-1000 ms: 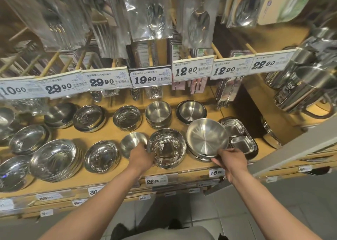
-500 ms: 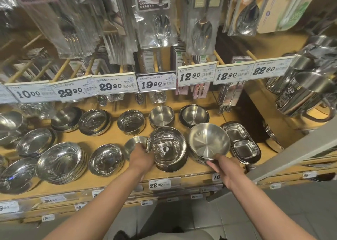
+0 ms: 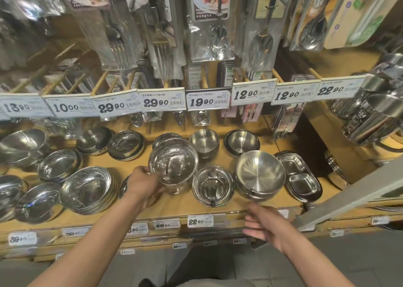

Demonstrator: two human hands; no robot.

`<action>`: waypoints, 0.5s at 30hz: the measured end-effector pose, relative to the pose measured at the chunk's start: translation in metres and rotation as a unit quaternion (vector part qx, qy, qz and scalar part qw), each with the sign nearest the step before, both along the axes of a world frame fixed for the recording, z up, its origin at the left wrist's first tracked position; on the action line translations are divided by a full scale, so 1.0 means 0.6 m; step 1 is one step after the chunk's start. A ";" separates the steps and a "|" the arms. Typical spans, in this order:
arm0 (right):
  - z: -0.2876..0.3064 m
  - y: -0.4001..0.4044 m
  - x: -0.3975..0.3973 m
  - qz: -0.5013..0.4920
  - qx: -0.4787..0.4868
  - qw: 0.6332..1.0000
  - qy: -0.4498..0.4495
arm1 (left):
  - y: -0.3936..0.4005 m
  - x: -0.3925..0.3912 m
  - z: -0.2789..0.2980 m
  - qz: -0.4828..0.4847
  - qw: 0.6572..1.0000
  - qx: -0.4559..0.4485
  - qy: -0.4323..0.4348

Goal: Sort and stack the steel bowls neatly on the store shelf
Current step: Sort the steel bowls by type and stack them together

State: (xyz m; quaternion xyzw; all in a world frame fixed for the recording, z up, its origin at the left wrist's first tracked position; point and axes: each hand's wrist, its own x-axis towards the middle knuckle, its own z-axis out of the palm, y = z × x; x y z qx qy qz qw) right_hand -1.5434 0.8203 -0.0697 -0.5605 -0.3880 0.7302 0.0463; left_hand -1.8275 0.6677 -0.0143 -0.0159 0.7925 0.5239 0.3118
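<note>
The wooden shelf (image 3: 174,206) carries rows of steel bowls under hanging price tags (image 3: 208,99). At its right front sits a wide matte bowl (image 3: 260,173), with a shiny bowl (image 3: 212,185) just beside it. The left hand (image 3: 142,181) grips a shiny bowl stack (image 3: 173,163), lifted and tilted above the shelf. The right hand (image 3: 263,222) hangs open and empty by the shelf edge.
</note>
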 end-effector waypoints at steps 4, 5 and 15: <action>-0.006 -0.028 -0.056 0.045 0.002 0.999 0.020 | -0.042 -0.023 0.005 0.017 1.000 0.014 -0.010; -0.009 -0.030 -0.071 0.041 0.010 0.999 0.024 | -0.052 -0.026 0.008 0.018 1.000 0.015 -0.007; -0.041 -0.042 -0.144 -0.016 0.071 0.997 -0.026 | -0.155 -0.028 0.030 0.056 0.998 0.031 -0.005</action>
